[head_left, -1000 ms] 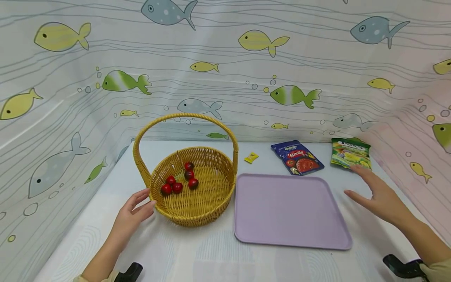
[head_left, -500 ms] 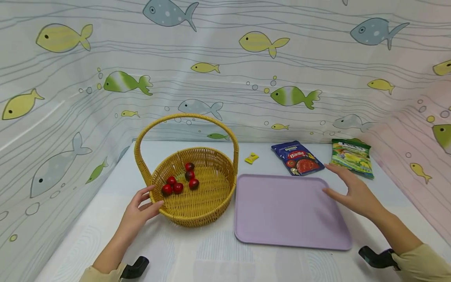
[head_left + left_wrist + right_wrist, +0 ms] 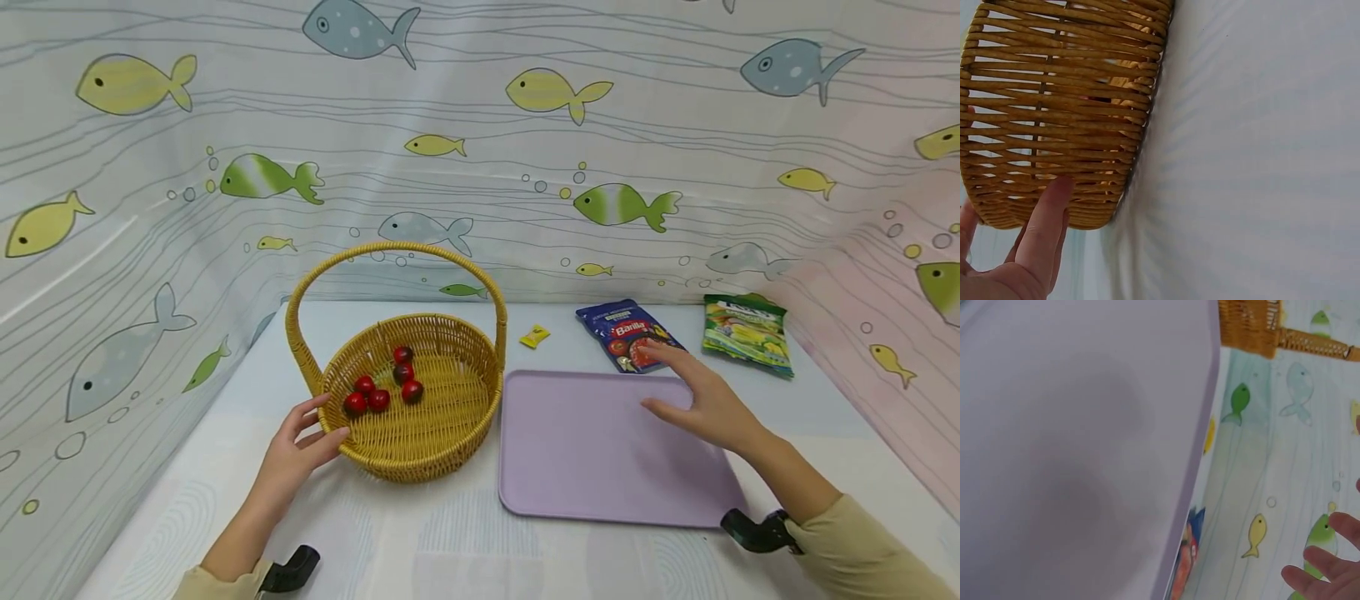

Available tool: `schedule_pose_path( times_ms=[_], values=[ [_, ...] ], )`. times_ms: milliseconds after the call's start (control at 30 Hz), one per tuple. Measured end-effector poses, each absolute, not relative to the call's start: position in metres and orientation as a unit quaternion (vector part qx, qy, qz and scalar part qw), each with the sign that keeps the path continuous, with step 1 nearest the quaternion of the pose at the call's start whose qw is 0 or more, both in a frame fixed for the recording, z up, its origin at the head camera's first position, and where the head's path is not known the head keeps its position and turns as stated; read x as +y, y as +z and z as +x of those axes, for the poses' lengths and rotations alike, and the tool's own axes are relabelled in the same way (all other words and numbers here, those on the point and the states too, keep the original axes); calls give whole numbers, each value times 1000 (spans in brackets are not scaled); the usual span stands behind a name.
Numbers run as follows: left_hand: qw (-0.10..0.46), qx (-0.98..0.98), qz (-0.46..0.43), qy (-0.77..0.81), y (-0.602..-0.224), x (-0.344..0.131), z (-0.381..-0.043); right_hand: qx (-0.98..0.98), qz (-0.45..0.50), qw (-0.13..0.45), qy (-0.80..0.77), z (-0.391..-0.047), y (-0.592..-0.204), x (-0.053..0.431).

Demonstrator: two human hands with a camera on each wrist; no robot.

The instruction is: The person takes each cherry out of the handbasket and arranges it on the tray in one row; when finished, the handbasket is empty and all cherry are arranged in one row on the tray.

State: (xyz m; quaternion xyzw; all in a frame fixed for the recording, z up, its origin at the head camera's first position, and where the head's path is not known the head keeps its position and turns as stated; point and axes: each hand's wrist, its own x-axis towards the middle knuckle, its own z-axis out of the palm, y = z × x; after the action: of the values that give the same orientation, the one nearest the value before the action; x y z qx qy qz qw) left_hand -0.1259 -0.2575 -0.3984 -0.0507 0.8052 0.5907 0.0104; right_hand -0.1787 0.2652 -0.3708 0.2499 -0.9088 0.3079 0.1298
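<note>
The yellow woven basket point(image 3: 465, 437) with a tall arched handle stands on the left of the table, with several dark red cherries point(image 3: 378, 401) inside. My left hand point(image 3: 296, 446) holds its near left rim; the left wrist view shows a fingertip point(image 3: 1059, 187) against the woven outer wall. Right of the basket lies a flat lilac tray point(image 3: 592, 450). My right hand point(image 3: 708, 404) is held over the tray's far right part, fingers spread and nothing in them. Behind the tray is a blue Barilla pouch point(image 3: 611, 321), partly overlapped by the right fingertips in the head view.
A small yellow wrapped candy point(image 3: 535, 336) lies behind the tray, near the basket. At the back right rests a green and yellow packet point(image 3: 746, 333). Fish-patterned sheeting point(image 3: 480, 183) walls the table at the back and both sides.
My right hand has moved left, from beside the green packet to over the tray. The left hand has shifted slightly right onto the basket rim, then stayed there.
</note>
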Motion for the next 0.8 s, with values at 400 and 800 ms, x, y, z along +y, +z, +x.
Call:
schedule_pose_path(
  times_ms=[400, 800],
  values=[
    [13, 803, -53, 594, -399, -258, -127, -881, 307, 123, 340, -190, -376, 228],
    [14, 798, -57, 599, -401, -259, -127, -852, 365, 112, 359, -201, -373, 196]
  ],
)
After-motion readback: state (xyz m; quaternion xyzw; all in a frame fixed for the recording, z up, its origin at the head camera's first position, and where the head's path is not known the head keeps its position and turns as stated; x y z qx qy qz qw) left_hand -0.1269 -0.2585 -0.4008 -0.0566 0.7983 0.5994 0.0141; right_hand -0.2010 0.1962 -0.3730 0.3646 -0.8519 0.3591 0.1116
